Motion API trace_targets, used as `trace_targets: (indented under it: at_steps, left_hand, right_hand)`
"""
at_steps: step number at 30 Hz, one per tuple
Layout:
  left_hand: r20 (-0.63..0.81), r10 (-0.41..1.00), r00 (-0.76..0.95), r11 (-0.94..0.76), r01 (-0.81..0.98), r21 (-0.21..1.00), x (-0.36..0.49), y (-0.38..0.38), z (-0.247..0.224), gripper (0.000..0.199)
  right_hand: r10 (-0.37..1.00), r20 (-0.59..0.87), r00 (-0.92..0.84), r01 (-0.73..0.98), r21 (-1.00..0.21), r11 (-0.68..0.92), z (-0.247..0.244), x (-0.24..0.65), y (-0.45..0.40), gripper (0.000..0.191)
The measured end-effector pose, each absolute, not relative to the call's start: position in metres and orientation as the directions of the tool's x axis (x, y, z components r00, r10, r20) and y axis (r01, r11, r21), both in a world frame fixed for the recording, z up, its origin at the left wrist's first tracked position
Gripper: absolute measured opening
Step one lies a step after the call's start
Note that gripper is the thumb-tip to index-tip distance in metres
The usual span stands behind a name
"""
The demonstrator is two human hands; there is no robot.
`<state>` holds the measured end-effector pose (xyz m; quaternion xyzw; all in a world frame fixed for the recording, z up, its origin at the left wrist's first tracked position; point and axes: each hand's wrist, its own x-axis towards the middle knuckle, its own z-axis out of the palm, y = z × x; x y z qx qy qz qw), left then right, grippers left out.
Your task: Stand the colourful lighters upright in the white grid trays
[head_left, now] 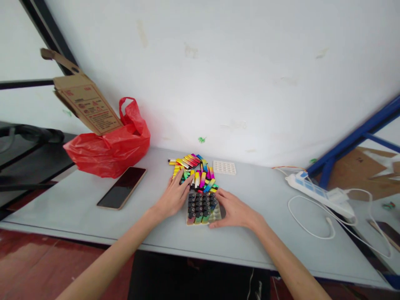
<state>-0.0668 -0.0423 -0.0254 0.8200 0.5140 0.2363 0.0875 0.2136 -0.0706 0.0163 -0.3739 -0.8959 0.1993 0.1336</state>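
My left hand (pixel 175 193) rests at the near left side of a loose pile of shiny coloured lighters (pixel 203 179). Its fingers are stretched out over the lighters, and no lighter shows lifted in them. Just right of it sits a clear tray (pixel 215 216) holding several lighters on end, their black tops (pixel 201 203) up in rows. The tray's right side shows open slots. My right hand (pixel 233 210) grips that side, fingers at the far corner and thumb at the near corner.
Behind the pile lies a white holed plate (pixel 224 167). To the left are a phone (pixel 122 187) and a red plastic bag (pixel 109 152) with a cardboard box (pixel 89 104). A white power strip (pixel 321 196) with a looping cable lies at the right.
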Motion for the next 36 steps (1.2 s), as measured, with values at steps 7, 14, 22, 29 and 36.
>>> trace_targets:
  at_steps: [7, 14, 22, 29, 36]
  left_hand:
    - [0.320, 0.887, 0.332, -0.445, 0.797, 0.408, -0.083, -0.059, -0.003, 0.056]
    - [0.293, 0.822, 0.488, -0.569, 0.693, 0.443, -0.103, -0.098, 0.006, 0.069]
    - [0.233, 0.810, 0.538, -0.585, 0.714, 0.385, -0.087, -0.081, -0.014, 0.085]
    - [0.196, 0.811, 0.551, -0.583, 0.733, 0.350, -0.073, -0.058, -0.006, 0.074]
    - [0.126, 0.830, 0.544, -0.557, 0.796, 0.235, -0.059, -0.050, 0.004, 0.056]
  right_hand:
    - [0.769, 0.151, -0.621, 0.587, -0.560, 0.584, 0.015, 0.227, -0.075, 0.078]
    - [0.702, 0.382, -0.601, 0.554, -0.434, 0.711, 0.022, 0.235, -0.025, 0.039]
    - [0.633, 0.300, -0.714, 0.554, -0.310, 0.773, 0.003, 0.216, 0.007, 0.024]
    - [0.915, 0.308, -0.262, 0.393, -0.831, 0.393, -0.008, 0.249, 0.005, 0.035]
    - [0.985, 0.160, -0.066, -0.075, -0.985, 0.155, -0.005, 0.242, 0.007, 0.048]
